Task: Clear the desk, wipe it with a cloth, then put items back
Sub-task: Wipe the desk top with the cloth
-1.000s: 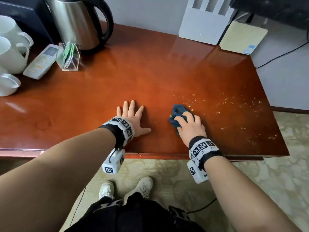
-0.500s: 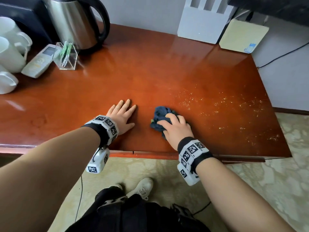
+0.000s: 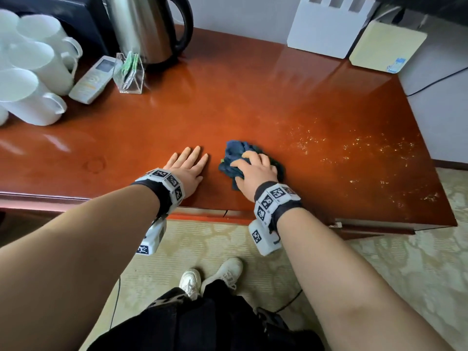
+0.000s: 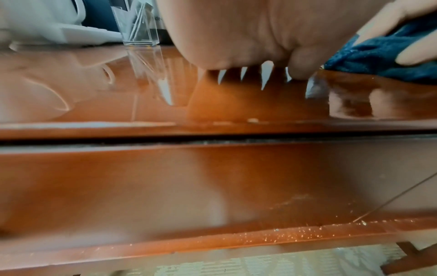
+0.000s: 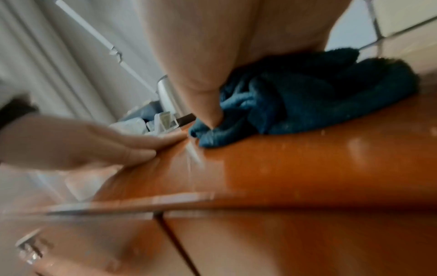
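Note:
A glossy red-brown desk (image 3: 253,97) fills the head view. My right hand (image 3: 255,171) grips a bunched dark blue cloth (image 3: 235,150) and presses it on the desk near the front edge. Just left of it, my left hand (image 3: 187,165) lies flat on the wood, fingers straight, holding nothing. Pale crumbs (image 3: 354,150) are scattered over the desk to the right of the cloth. In the right wrist view my thumb (image 5: 205,104) digs into the cloth (image 5: 319,97), with the left hand (image 5: 82,145) beside it. The left wrist view shows the palm (image 4: 248,33) down on the desk and the cloth (image 4: 378,59) at right.
At the back left stand white mugs (image 3: 38,62), a white remote (image 3: 93,79), a clear acrylic holder (image 3: 129,74) and a steel kettle (image 3: 149,26). A white box (image 3: 329,29) and a pale yellow device (image 3: 387,46) sit at the back right. Carpet lies below the front edge.
My right hand has slid the cloth leftward, away from the crumbs and closer to the left hand. The left hand stays flat on the desk and has shifted slightly left.

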A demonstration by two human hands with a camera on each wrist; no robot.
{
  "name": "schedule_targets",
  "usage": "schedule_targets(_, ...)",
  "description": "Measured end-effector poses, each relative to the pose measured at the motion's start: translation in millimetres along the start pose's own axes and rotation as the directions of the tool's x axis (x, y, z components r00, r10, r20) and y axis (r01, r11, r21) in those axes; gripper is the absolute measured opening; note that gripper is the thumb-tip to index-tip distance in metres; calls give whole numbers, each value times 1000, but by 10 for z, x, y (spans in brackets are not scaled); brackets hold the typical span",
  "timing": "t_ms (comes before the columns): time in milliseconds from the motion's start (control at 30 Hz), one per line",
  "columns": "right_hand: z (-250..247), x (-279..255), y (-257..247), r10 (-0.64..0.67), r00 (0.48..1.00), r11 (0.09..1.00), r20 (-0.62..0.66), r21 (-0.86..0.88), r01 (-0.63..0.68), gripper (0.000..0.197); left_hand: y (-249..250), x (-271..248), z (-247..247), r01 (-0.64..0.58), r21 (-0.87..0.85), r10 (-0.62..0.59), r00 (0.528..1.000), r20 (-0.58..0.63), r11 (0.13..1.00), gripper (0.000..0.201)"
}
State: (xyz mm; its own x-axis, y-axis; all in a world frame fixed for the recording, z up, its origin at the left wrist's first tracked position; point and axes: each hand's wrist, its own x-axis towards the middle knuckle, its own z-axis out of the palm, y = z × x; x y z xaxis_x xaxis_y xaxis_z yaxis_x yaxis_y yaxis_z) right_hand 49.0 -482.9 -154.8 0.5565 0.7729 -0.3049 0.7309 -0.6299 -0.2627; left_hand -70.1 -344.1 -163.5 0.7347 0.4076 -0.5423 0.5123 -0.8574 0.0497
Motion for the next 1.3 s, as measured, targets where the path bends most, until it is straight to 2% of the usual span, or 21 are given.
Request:
schedule_targets(67, 117, -162, -39, -1, 999, 1000, -34, -29, 0, 29, -44, -41, 12, -8, 0, 8, 1000, 5, 1000, 55)
schedule_targets(167, 194, -463, 187, -8, 1000, 998, -19, -65, 7, 24, -48, -55, 27, -9, 26, 9, 1000, 4, 1000, 55)
schedule_targets(233, 171, -646, 432, 95, 994, 993, -50, -70, -98, 25, -26, -31, 43, 4, 22, -4, 1000, 19, 1000, 57)
schedule_targets(300, 91, -758, 700, 253, 963, 966, -95, -36, -257, 25, 20, -23, 54, 13, -22, -11, 998, 60, 1000, 62)
schedule_targets(333, 38, -781, 818, 327, 939, 944, -102, -18, -331, 25, 61, -32, 64, -18, -29, 20, 997, 74, 999, 64)
schedule_targets(400, -93, -753, 955, 422, 903, 906, -79, 18, -422, 25, 190, -98, 67, -162, 6, 161, 985, 62, 987, 65)
schedule_targets(467, -198, -672, 921, 400, 913, 916, -76, 66, -396, 26, 327, -150, 24, -301, -10, 301, 953, 19, 954, 64)
schedule_targets(533, -244, -582, 779, 262, 956, 963, -132, 102, -249, 27, 451, -133, -80, -340, -71, 335, 939, -75, 938, 63)
schedule_targets(567, -238, -544, 706, 176, 975, 982, -137, 98, -163, 28, 505, -116, -137, -317, -87, 307, 945, -114, 944, 64)
schedule_targets(633, -147, -507, 659, 41, 997, 999, -69, 22, -40, 29, 601, -48, -201, -231, -87, 216, 965, -150, 969, 69)
schedule_targets(700, -46, -519, 790, -1, 1000, 998, -17, -59, 0, 30, 695, 29, -204, -143, -65, 133, 982, -131, 988, 72)
schedule_targets(800, -86, -629, 1182, 20, 999, 996, -31, -83, -23, 31, 911, 132, -129, -70, -57, 65, 994, -84, 996, 73)
schedule_targets(900, -226, -814, 1694, 120, 992, 987, -35, -101, -123, 31, 1282, 192, -109, 26, -61, -28, 999, -34, 998, 79)
schedule_targets(967, -332, -914, 2006, 204, 979, 973, -13, -103, -204, 30, 1502, 260, -140, 75, -81, -79, 996, -47, 994, 82)
schedule_targets(1033, -451, -935, 2227, 264, 964, 965, 17, -17, -263, 30, 1672, 336, -175, 64, -96, -69, 996, -55, 993, 81)
schedule_targets(1100, -588, -897, 2324, 292, 956, 930, -24, 238, -279, 31, 1802, 386, -185, 45, -105, -50, 998, -44, 993, 80)
schedule_targets(1133, -666, -871, 2321, 324, 944, 869, -57, 413, -273, 31, 1843, 400, -175, 45, -104, -49, 998, -38, 994, 80)
schedule_targets(1200, -792, -814, 2290, 403, 914, 615, -43, 752, -236, 32, 1866, 404, -136, 44, -91, -47, 998, -33, 995, 81)
schedule_targets(1233, -830, -781, 2291, 423, 906, 510, -17, 831, -223, 33, 1850, 401, -120, 37, -81, -40, 999, -34, 996, 81)
schedule_targets(1267, -853, -754, 2306, 437, 899, 500, 6, 829, -249, 34, 1825, 399, -113, 29, -69, -31, 999, -36, 997, 82)
schedule_targets(1300, -849, -729, 2359, 443, 896, 620, 6, 720, -312, 35, 1797, 397, -110, 20, -58, -22, 999, -36, 998, 82)
